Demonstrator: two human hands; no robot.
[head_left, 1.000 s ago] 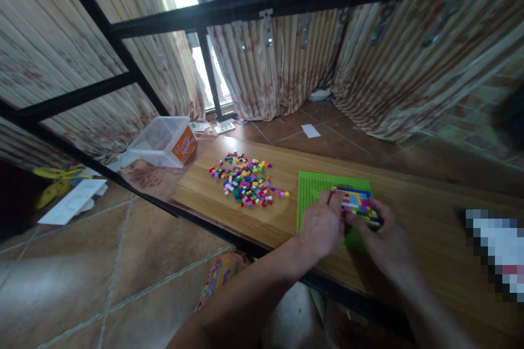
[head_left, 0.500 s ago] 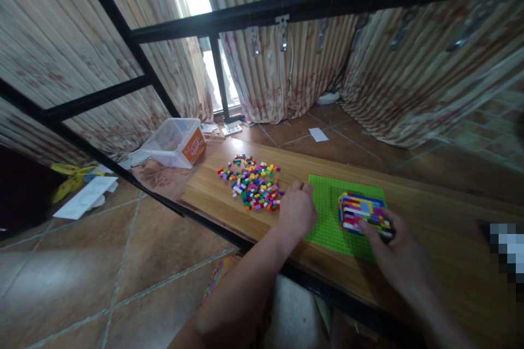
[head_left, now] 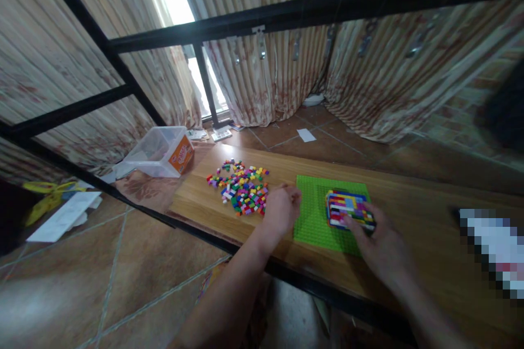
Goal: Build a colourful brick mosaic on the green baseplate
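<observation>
On the wooden table lies a green studded baseplate (head_left: 313,218), and on it stands a multicoloured toy-brick build (head_left: 347,208), roughly rectangular, with rows of bricks. My right hand (head_left: 374,240) grips the build at its near right side, thumb in front and fingers around the right end. My left hand (head_left: 281,208) is at the baseplate's left edge, its fingers curled together. Whatever may be between those fingertips is too small to make out. Just left of this hand spreads a pile of small loose bricks (head_left: 243,188) in many colours.
A clear plastic box (head_left: 161,155) with an orange label stands beyond the table's left end. Black metal rails (head_left: 245,20) cross in front of the curtains, with a table edge rail below my forearms. A blurred-out flat item (head_left: 491,251) lies at the right.
The whole view has shifted so that things sit farther left. My left hand's fingers have turned a little toward the baseplate. My right hand stays on the brick build.
</observation>
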